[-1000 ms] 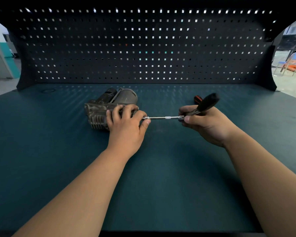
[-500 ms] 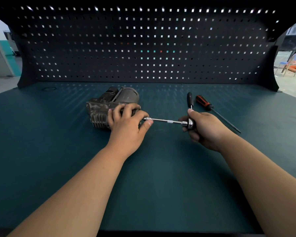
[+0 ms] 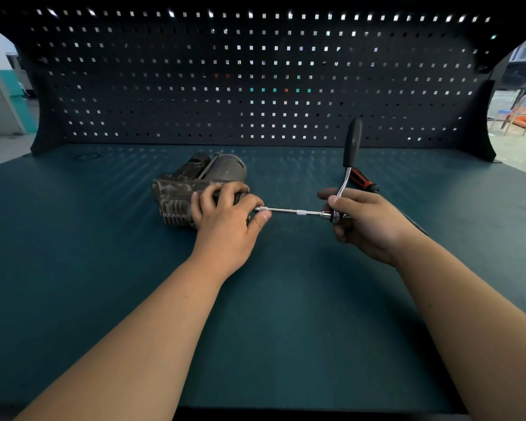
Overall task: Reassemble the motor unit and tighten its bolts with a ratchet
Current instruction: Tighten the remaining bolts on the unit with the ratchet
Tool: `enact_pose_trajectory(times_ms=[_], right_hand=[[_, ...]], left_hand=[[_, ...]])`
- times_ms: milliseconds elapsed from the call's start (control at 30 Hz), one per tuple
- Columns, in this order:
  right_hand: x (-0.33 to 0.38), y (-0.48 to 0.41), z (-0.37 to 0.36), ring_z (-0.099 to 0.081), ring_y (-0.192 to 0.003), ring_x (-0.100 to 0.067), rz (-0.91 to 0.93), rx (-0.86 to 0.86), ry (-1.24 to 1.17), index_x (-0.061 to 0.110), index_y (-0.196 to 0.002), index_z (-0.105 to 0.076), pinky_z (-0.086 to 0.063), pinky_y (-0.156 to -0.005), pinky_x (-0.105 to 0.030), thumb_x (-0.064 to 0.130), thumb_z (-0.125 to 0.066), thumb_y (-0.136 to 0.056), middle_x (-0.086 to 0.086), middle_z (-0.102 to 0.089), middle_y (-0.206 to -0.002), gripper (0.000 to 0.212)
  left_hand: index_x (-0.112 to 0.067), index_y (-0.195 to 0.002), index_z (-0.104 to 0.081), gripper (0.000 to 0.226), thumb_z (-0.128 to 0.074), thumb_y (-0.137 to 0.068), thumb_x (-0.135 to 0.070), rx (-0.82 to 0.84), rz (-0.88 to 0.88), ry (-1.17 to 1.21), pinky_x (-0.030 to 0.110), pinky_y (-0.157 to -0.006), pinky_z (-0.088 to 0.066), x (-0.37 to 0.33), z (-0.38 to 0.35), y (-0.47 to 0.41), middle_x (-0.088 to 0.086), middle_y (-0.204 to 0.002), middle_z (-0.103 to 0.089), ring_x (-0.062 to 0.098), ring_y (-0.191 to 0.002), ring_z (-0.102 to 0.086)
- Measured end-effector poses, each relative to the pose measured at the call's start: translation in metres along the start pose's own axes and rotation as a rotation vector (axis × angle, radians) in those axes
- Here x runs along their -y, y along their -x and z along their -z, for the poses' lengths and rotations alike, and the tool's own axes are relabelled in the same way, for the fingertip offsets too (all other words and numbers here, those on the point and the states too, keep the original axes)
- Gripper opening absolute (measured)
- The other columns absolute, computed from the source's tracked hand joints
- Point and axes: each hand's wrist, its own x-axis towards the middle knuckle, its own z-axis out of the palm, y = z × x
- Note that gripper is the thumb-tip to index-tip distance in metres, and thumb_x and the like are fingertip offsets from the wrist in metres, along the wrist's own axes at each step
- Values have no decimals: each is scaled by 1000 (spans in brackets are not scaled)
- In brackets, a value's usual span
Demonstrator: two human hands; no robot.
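With the motor [image 3: 195, 189] lying left of the worktop's [image 3: 73, 268] middle, clamped under the left hand [image 3: 225, 217], the right hand [image 3: 365, 223], closed on the ratchet [image 3: 343, 189] head, should keep the extension [image 3: 295, 211] level and swing short strokes.

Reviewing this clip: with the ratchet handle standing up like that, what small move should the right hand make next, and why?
Probably swing the handle down for another tightening stroke. The ratchet handle points up toward the pegboard, the right hand grips at its head, and the extension bar runs level into the motor unit, which the left hand steadies. The bolt itself is hidden.
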Motion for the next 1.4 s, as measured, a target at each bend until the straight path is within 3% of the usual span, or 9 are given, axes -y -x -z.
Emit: enact_pose_trajectory(times_ms=[200,333,433,567,733,1100,1267,1333,1400], right_hand=[[-1,-1,2,-55,-66,-15,85,47,31,15,-94,-71,-48,-64,-24,-10,-56,-86,-2,-59,-75,30],[-1,-1,3,-57,-65,-16,95,58,20,13,-98,-69,-50,-61,-22,-11,-57,-86,-3,-60,-82,29],[0,0,3,-58,-60,-16,93,44,22,11,-101,-66,-50,-58,-25,-4,-60,-87,-2,-61,-79,22],[2,0,3,-53,-47,-15,53,29,29,5,-104,-65,-46,-47,-24,13,-57,-94,2,-58,-60,15],[-3,-2,-8,-43,-37,-15,-109,-106,141,8,-81,-59,-35,-39,-25,41,-48,-98,-1,-62,-59,38],[-4,-1,-9,-45,-37,-16,-85,-129,270,8,-83,-63,-36,-39,-22,43,-47,-97,2,-65,-60,41],[0,4,-5,-51,-42,-16,83,-154,551,14,-76,-64,-44,-51,-30,38,-53,-94,-1,-61,-54,32],[4,5,-2,-54,-45,-15,154,-119,399,21,-83,-67,-48,-48,-29,24,-59,-94,5,-59,-54,15],[8,6,3,-58,-50,-15,174,-46,276,24,-95,-69,-52,-50,-25,12,-62,-93,3,-63,-65,15]], left_hand=[[-30,-101,-64,30,-45,-90,-51,-20,12,-11,43,-110,5,-1,0,-1,-9,-131,-44,23,-127,-20],[-30,-100,-65,28,-48,-90,-50,-23,18,5,43,-111,5,0,1,0,-9,-131,-44,25,-129,-21],[-31,-101,-64,26,-51,-88,-50,-30,24,44,40,-110,6,0,2,0,-10,-130,-45,23,-129,-21],[-33,-102,-62,25,-53,-87,-50,-27,25,92,40,-110,5,1,5,0,-11,-128,-45,21,-129,-22],[-29,-102,-66,26,-54,-89,-48,-19,15,57,38,-110,8,2,3,0,-10,-133,-43,22,-131,-20],[-28,-100,-65,28,-50,-90,-49,-13,13,25,42,-111,6,3,1,0,-9,-134,-43,21,-129,-20],[-28,-101,-64,28,-50,-90,-49,-5,3,14,44,-111,4,3,2,0,-9,-134,-42,20,-128,-18],[-28,-101,-64,28,-50,-90,-49,-12,8,15,43,-111,5,2,2,0,-9,-134,-42,21,-128,-19],[-28,-101,-65,29,-49,-90,-49,-17,17,19,42,-111,5,2,2,0,-9,-134,-43,22,-129,-19]])
